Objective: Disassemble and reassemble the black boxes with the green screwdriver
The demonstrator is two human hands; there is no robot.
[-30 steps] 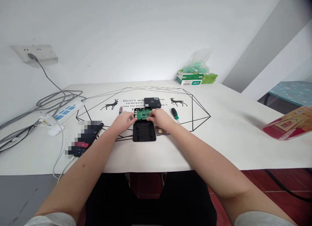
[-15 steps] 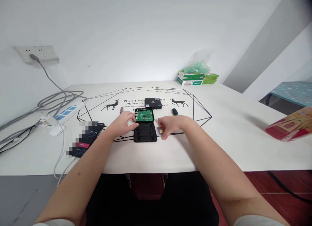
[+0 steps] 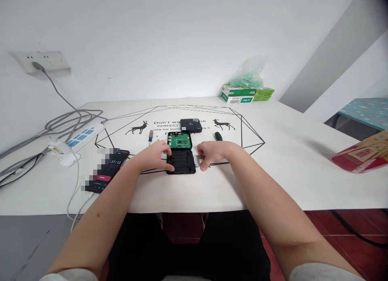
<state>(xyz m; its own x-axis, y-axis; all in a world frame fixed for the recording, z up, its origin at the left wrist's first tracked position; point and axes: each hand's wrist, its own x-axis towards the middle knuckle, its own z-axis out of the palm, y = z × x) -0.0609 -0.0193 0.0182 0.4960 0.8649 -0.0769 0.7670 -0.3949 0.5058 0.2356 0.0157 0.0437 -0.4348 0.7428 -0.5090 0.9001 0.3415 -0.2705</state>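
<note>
A black plastic case lies spread in two halves on the table. Its far half holds a green circuit board (image 3: 179, 141), and the near half, a ribbed black cover (image 3: 182, 162), is hollow side up. My left hand (image 3: 156, 155) grips the cover's left side, thumb on the near left corner and fingers by the seam. Just right of the cover, my right hand (image 3: 210, 154) pinches a small flat greyish piece (image 3: 199, 160) with a yellowish patch; fingers partly hide it. Behind the board sits a black box (image 3: 190, 125) with a small label.
A screwdriver (image 3: 150, 135) lies beyond my left hand, a dark green oval object (image 3: 218, 136) beyond my right. To the left are a phone (image 3: 110, 170), a power strip (image 3: 86, 136) and cables. Green boxes (image 3: 239, 93) stand at the back; a red package (image 3: 362, 154) is far right.
My left thumb has slid nearer along the cover, away from the circuit board half. My right hand stays almost in place with the flat piece. The view has tilted slightly.
</note>
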